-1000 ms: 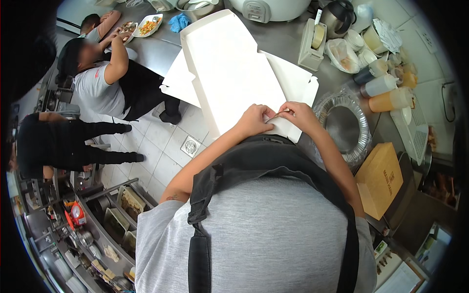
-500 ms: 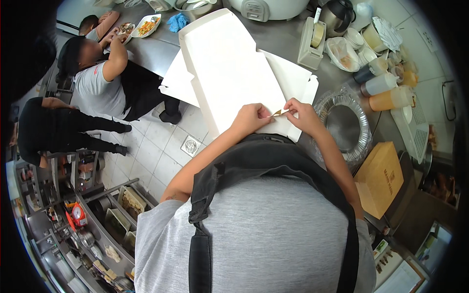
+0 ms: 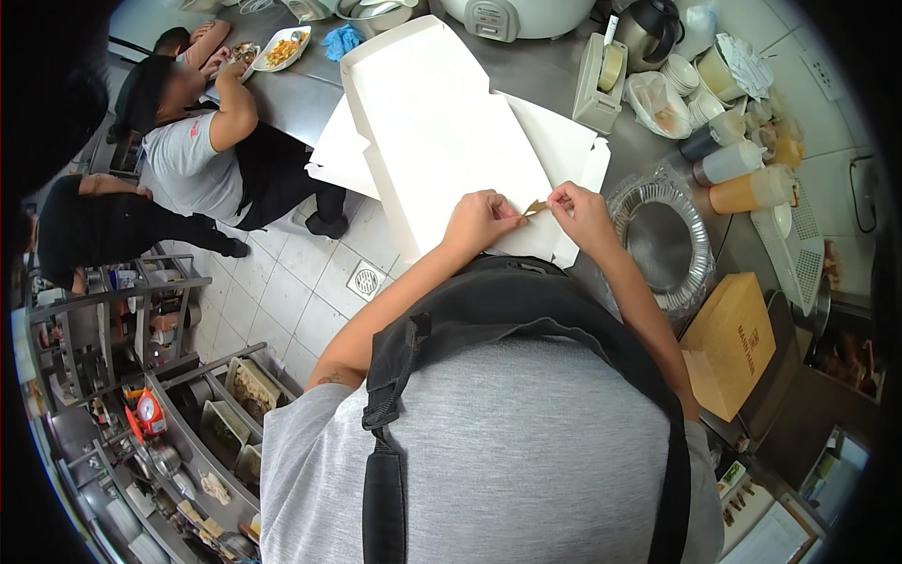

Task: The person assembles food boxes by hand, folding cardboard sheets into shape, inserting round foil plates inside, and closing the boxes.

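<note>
Left hand [image 3: 484,223]: grip closed, thumb and fingertips pinched on the left end of a thin brown strip [image 3: 536,208]; just over the near part of a large white box [image 3: 451,122].
Right hand [image 3: 578,211]: grip likewise closed in a pinch, fastened on the strip's other end; near the left hand, with a small gap between.
Strip: spanning that gap, slanting up toward the right; ends hidden by fingers, too small to tell the material.
Box: flat and open, low raised walls along the left and far sides, laid lengthwise away from the body.
White cardboard [image 3: 564,136]: under the box, jutting out at left and right, notched at the corners.
Surface [image 3: 291,103]: grey metal, carrying the cardboard and box.
Foil tray [image 3: 699,240]: silver, crimped rim, in clear plastic, just right of the right hand.
Brown carton [image 3: 733,348]: upright, nearer the body than the foil tray.
Orange bottle [image 3: 752,195]: among other bottles, beyond the tray to the right.
Rice cooker [image 3: 526,11]: white, past the far end of the box.
Co-worker in grey shirt [image 3: 193,169]: at far left, hands by a dish.
</note>
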`<act>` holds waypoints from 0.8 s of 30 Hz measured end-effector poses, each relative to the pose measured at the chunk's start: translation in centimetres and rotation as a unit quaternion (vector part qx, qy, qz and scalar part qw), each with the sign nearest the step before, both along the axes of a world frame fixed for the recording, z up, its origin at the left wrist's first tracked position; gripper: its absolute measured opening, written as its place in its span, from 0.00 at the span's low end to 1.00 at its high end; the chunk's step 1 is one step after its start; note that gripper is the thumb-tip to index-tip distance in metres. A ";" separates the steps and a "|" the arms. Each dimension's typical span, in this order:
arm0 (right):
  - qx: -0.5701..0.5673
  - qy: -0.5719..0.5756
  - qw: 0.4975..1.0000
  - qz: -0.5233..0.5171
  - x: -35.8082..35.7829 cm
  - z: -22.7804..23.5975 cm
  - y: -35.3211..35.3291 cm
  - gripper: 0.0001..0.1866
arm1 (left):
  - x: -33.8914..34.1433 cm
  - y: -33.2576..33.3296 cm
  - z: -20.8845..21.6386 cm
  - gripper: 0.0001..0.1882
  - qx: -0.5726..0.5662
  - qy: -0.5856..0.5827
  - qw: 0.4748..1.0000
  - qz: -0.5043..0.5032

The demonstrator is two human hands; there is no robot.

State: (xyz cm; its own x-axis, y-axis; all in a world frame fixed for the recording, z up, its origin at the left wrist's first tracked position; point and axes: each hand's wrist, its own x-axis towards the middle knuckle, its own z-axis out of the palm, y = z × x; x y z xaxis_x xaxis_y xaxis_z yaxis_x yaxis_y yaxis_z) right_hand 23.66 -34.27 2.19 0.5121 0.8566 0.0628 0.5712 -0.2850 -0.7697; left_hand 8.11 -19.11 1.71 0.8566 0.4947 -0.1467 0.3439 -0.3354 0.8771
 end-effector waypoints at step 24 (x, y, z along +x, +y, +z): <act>-0.012 -0.147 0.973 0.178 -6.3 5.2 2.5 0.27 | -12.9 4.3 5.7 0.06 0.210 -0.008 0.962 0.175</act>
